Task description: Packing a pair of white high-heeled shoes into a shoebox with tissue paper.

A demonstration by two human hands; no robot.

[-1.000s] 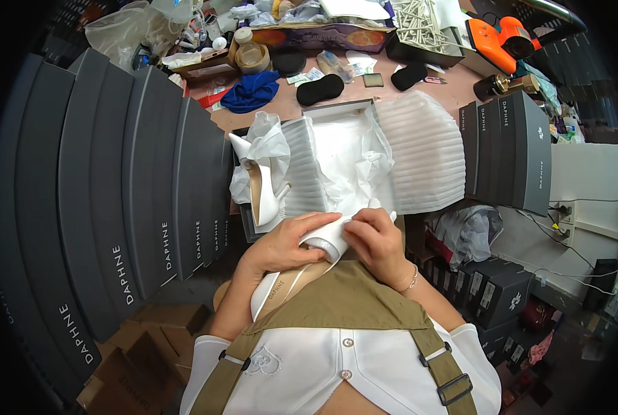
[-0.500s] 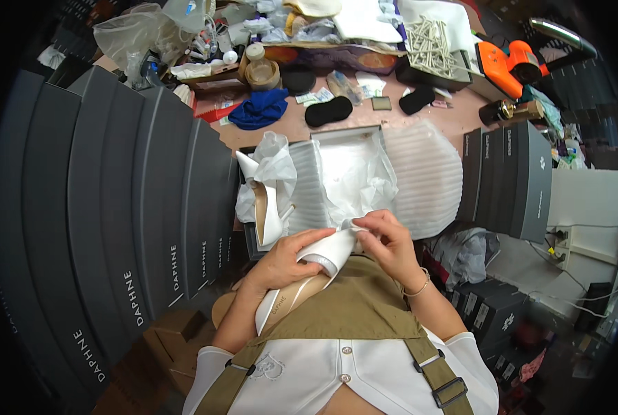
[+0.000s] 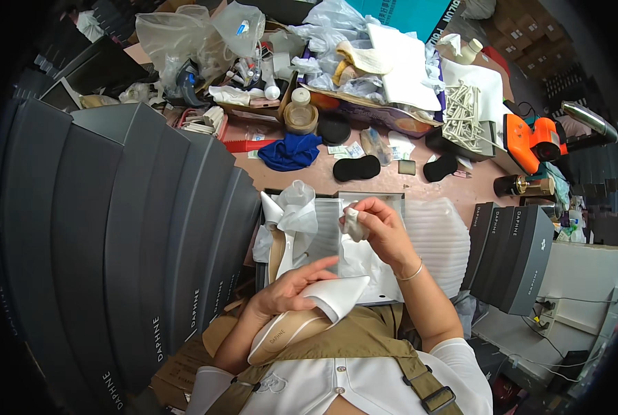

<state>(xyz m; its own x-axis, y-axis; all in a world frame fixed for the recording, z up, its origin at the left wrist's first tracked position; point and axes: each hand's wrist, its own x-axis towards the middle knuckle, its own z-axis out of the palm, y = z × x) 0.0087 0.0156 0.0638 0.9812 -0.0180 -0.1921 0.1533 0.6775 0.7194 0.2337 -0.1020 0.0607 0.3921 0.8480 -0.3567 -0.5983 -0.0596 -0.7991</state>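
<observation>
- Left hand (image 3: 285,290) grips a white shoe (image 3: 309,318) at the person's chest; long axis diagonal, toe pointing upper right toward the box (image 3: 364,197).
- Right hand (image 3: 381,228) pinches a paper wad (image 3: 352,223) above the box.

- We see grey boxes (image 3: 136,242) stacked at our left.
- We see a blue cloth (image 3: 289,151), tape roll (image 3: 301,117) and orange tool (image 3: 534,140) beyond.

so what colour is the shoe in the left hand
White shoe with a tan insole, held by the left hand; head view.
</observation>
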